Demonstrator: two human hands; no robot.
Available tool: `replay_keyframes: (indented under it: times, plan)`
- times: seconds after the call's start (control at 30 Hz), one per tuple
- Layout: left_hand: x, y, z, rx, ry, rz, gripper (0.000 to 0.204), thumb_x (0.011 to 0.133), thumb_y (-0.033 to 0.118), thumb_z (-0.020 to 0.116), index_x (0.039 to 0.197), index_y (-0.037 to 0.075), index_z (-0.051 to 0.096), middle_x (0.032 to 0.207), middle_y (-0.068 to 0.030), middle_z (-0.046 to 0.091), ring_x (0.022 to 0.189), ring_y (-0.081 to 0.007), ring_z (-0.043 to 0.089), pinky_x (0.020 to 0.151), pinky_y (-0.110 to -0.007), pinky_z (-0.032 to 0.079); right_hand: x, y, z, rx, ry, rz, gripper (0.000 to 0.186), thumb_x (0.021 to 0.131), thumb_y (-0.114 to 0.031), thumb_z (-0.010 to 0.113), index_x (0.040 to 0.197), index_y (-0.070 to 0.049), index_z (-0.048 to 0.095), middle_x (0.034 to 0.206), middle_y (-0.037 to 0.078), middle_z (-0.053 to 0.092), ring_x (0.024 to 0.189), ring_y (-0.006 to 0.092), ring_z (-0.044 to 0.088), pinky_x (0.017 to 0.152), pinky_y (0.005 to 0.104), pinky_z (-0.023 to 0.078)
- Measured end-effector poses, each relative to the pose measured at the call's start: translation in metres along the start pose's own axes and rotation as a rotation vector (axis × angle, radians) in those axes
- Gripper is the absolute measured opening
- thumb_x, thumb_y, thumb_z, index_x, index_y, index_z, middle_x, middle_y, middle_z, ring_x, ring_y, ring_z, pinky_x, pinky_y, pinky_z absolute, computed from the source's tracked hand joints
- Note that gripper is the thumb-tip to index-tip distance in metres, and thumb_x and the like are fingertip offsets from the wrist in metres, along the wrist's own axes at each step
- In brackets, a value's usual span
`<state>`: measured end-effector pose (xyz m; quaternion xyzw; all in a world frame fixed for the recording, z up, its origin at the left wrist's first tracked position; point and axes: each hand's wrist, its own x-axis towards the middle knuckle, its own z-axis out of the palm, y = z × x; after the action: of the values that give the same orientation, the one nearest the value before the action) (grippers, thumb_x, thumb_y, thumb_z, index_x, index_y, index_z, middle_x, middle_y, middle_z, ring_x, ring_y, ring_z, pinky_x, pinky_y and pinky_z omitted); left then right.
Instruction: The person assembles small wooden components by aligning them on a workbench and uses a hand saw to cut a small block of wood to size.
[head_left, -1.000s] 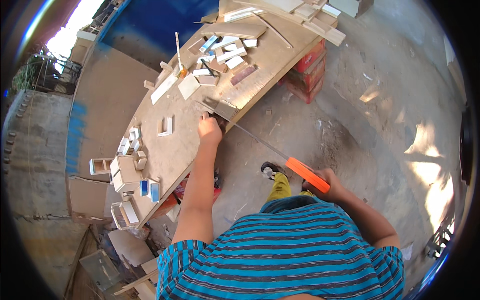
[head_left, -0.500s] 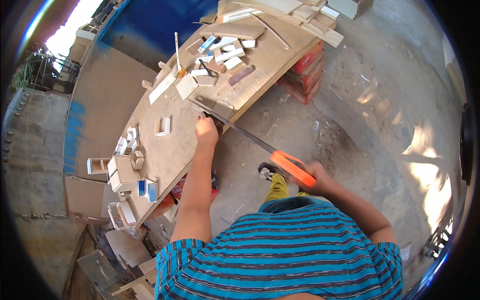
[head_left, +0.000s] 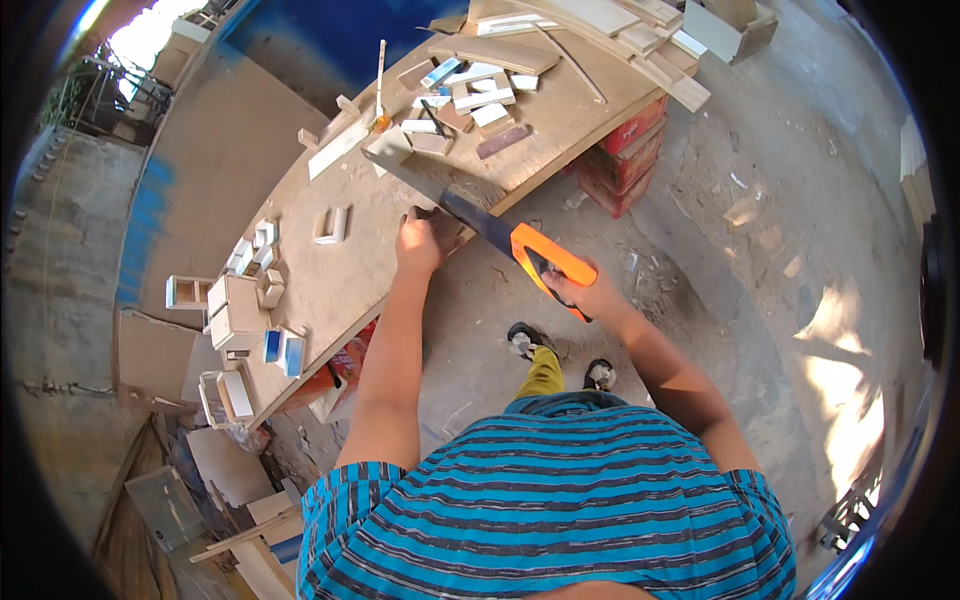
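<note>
The right hand [head_left: 588, 288] was closed firmly around the orange and black handle of a handsaw [head_left: 478, 216]. The left hand [head_left: 418, 243] was at the near edge of the table, fingers curled; whether it gripped anything there could not be determined. The saw lay slantwise over the table edge just beside the left hand, its handle over the floor and its blade pointing toward a pale flat block [head_left: 391, 142]. Contact between blade and wood could not be confirmed.

The wooden table [head_left: 375, 225] carried a U-shaped wooden piece [head_left: 341, 224], to the left of the left hand. Farther up lay a jumble of small wooden blocks [head_left: 491, 99], with a reddish-brown block [head_left: 504, 141] at its near side and a thin upright stick [head_left: 380, 75] to its left. Boards [head_left: 600, 20] were stacked at the far end. At the left end stood box-shaped wooden pieces [head_left: 238, 310] and a blue-faced piece [head_left: 292, 356].

Beneath the table were red crates [head_left: 625, 165]. The floor [head_left: 720, 270] bore scattered debris and patches of sunlight.
</note>
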<state>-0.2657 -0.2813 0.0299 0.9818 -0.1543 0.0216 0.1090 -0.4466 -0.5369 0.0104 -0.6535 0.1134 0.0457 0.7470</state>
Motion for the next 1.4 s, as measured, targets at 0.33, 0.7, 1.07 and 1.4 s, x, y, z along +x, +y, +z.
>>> replay_keyframes:
  times: [0.33, 0.7, 1.07, 1.4]
  plan:
    - [0.021, -0.069, 0.059, -0.983, -0.053, -0.118, 0.047, 0.065, 0.038, 0.077, 0.103, 0.011, 0.069, 0.115, -0.0105, 0.057, 0.105, -0.0299, 0.054, 0.089, -0.038, 0.049, -0.027, -0.03, 0.018, -0.335, -0.149, -0.34, 0.026, 0.083, -0.028, 0.069, 0.086, -0.003, 0.064, 0.064, 0.012, 0.059, 0.057, 0.0227, 0.057, 0.058, 0.0352, 0.045]
    - [0.007, 0.035, -0.003, 0.354, -0.206, -0.061, 0.032, 0.076, 0.031, 0.064, 0.107, 0.023, 0.068, 0.122, -0.0062, 0.055, 0.11, -0.0268, 0.053, 0.09, -0.037, 0.05, -0.009, -0.04, 0.032, -0.64, -0.136, -0.313, 0.029, 0.082, -0.032, 0.068, 0.089, -0.004, 0.065, 0.069, 0.02, 0.059, 0.065, 0.0395, 0.058, 0.058, 0.043, 0.045]
    - [-0.007, 0.031, -0.002, 0.227, -0.037, -0.118, 0.029, 0.074, 0.025, 0.068, 0.098, 0.01, 0.07, 0.119, -0.008, 0.051, 0.108, -0.0273, 0.051, 0.087, -0.037, 0.052, -0.102, -0.034, -0.021, -0.604, -0.254, -0.254, 0.027, 0.08, -0.025, 0.07, 0.096, -0.004, 0.066, 0.074, 0.017, 0.064, 0.069, 0.0366, 0.063, 0.063, 0.0385, 0.051]
    - [-0.004, 0.034, -0.013, 0.113, -0.039, -0.11, 0.03, 0.077, 0.026, 0.066, 0.1, 0.008, 0.069, 0.115, -0.0086, 0.054, 0.106, -0.0276, 0.052, 0.087, -0.036, 0.051, -0.047, -0.033, 0.014, -0.636, -0.223, -0.297, 0.03, 0.083, -0.034, 0.066, 0.093, -0.006, 0.066, 0.074, 0.018, 0.063, 0.068, 0.0385, 0.06, 0.059, 0.0397, 0.048]
